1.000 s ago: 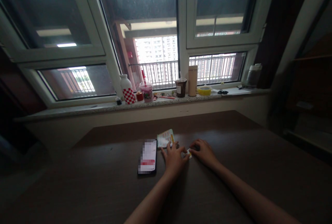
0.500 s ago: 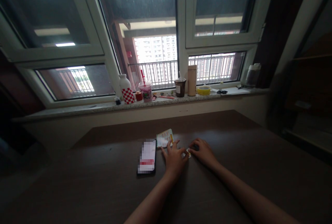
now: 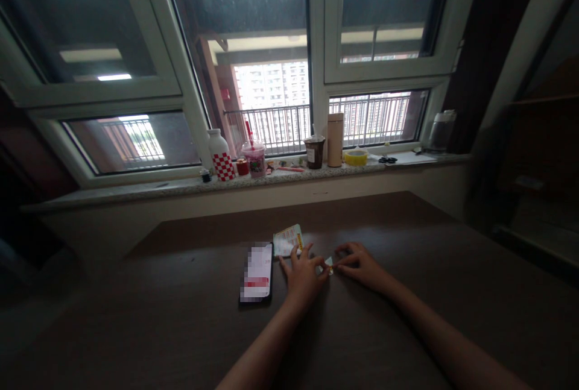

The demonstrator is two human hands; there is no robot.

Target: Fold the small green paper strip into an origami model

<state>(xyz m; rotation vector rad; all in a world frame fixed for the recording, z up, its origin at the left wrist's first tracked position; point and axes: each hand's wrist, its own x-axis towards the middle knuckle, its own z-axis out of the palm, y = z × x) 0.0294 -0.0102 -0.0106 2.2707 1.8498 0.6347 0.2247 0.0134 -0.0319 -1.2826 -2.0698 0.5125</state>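
Observation:
A small white-and-yellow piece of paper or wrapper (image 3: 330,263) is just above or on the brown table, between my two hands; its exact kind is too small to tell. My left hand (image 3: 304,274) pinches its left side with thumb and forefinger, the other fingers spread. From the right, my right hand (image 3: 362,266) meets its other side with closed fingertips, the forefinger arched above. Beyond the left fingers lies a flat, printed, white-and-green packet or card (image 3: 287,240), partly covered by those fingers. A phone (image 3: 257,274) with a lit, blurred screen rests left of my left hand.
The brown table (image 3: 181,317) reaches toward a window sill (image 3: 280,176). On the sill stand a checkered bottle (image 3: 222,158), a pink drink cup (image 3: 254,160), a dark drink cup (image 3: 314,152), a tan flask (image 3: 335,140), yellow tape (image 3: 356,157) and black scissors (image 3: 387,160).
My right hand has shifted slightly to the right, and its forefinger has lifted away from the small piece, of which more now shows. My left hand has stayed nearly still.

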